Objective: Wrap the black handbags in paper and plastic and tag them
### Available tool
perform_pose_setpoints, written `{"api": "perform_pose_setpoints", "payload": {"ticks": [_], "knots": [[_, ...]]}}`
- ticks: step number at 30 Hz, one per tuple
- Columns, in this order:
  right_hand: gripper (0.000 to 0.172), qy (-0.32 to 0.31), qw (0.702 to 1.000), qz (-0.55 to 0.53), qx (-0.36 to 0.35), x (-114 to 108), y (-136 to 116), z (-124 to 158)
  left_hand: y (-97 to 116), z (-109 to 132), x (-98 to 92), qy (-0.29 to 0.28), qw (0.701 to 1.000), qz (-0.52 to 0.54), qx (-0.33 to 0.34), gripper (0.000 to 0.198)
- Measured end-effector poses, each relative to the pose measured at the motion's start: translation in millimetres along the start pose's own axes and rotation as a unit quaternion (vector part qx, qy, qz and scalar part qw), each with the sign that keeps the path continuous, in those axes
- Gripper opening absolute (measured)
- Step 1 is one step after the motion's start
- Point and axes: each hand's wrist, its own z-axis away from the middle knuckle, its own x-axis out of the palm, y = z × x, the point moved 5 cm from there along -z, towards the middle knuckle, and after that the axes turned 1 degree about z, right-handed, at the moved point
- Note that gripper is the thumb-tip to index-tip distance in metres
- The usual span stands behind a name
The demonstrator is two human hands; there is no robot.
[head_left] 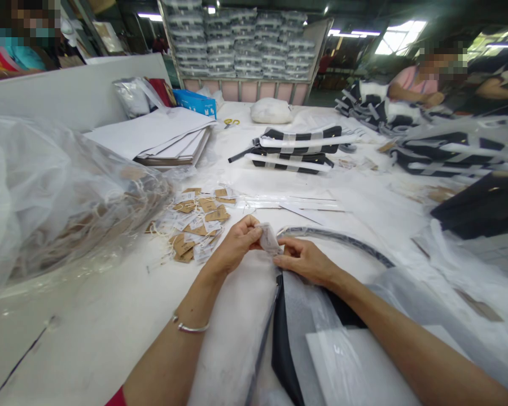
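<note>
My left hand (236, 246) and my right hand (303, 260) meet at the middle of the white table (88, 332). Both pinch a small white tag (268, 238) between fingertips, the left from the left side, the right from below. Under my right forearm lies a dark garment wrapped in white tissue and clear plastic (305, 327). A dark curved strap (342, 241) arcs just beyond my right hand. A loose pile of brown and white hang tags with strings (197, 223) lies just left of my left hand.
A big clear plastic bag of tags (55, 208) fills the left. Stacked white card sheets (161, 138), folded black-and-white striped garments (298, 149) and yellow scissors (232, 122) lie farther back. Other people work at the far left and far right. Shelves of packed goods (241, 45) stand behind.
</note>
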Motion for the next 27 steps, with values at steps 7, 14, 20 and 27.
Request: {"api": "perform_pose_setpoints", "payload": {"ticks": [7,14,20,27], "knots": [[0.024,-0.038,0.999,0.02,0.026,10,4,0,10,5,-9.3,-0.026,0.999,-0.02,0.016,0.045],[0.024,-0.059,0.997,-0.018,0.045,5,2,-4,9,17,-5.3,-0.137,0.975,-0.144,-0.094,0.038],[0.038,-0.023,1.0,-0.009,0.018,-44,-32,17,3,0,-24.0,-0.01,0.972,-0.22,-0.083,0.041],[0.02,0.212,0.961,0.113,0.135,-197,6,107,10,-6,-42.4,0.215,0.926,-0.31,0.014,0.042]]}}
